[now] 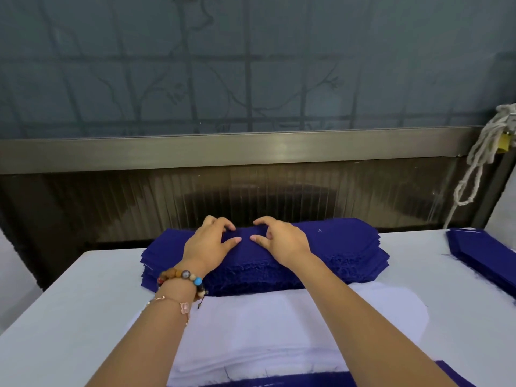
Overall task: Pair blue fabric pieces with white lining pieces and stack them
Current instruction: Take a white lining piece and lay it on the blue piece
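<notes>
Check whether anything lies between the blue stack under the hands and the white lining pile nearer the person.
Nothing visible does. The left hand and right hand touch the top of the blue stack, and the white lining pile lies right beside its near edge. Only the forearms cross above the white pile.

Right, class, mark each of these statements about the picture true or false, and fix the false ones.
1. The left hand and the right hand both rest on top of the blue fabric stack. True.
2. The white lining stack lies beyond the blue fabric stack, by the wall. False: it lies nearer the person, in front of it.
3. The beaded bracelet is on the right wrist. False: it is on the left wrist.
4. A pale rope hangs at the right edge. True.
5. A second blue pile lies on the table at the right. True.
</notes>
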The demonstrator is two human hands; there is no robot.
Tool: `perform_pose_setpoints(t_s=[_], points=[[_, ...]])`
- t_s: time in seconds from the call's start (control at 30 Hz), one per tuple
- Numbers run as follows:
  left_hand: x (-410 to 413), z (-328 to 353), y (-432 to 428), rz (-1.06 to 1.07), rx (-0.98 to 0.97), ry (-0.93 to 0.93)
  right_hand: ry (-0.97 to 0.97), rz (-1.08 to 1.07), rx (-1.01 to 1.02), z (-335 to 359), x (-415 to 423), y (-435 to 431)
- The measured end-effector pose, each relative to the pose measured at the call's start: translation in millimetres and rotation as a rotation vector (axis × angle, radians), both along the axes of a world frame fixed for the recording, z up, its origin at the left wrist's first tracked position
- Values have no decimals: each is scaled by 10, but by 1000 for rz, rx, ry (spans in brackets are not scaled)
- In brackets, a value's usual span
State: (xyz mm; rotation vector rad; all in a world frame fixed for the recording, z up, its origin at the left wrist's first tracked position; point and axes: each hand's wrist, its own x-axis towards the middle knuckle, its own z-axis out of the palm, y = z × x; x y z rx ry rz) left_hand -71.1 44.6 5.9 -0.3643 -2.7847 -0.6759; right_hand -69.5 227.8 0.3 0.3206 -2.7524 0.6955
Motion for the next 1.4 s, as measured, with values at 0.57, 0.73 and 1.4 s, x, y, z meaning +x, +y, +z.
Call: perform_pose_setpoints(t_s=[0.57,0.73,1.4], points=[[-18,-57,-72,-14,355,223,15,-1,-95,-39,1,13],[56,-93,24,114,230,337,52,-1,-135,-85,18,22],[115,-132,110,237,-292,429,81,38,-95,-92,11,47]])
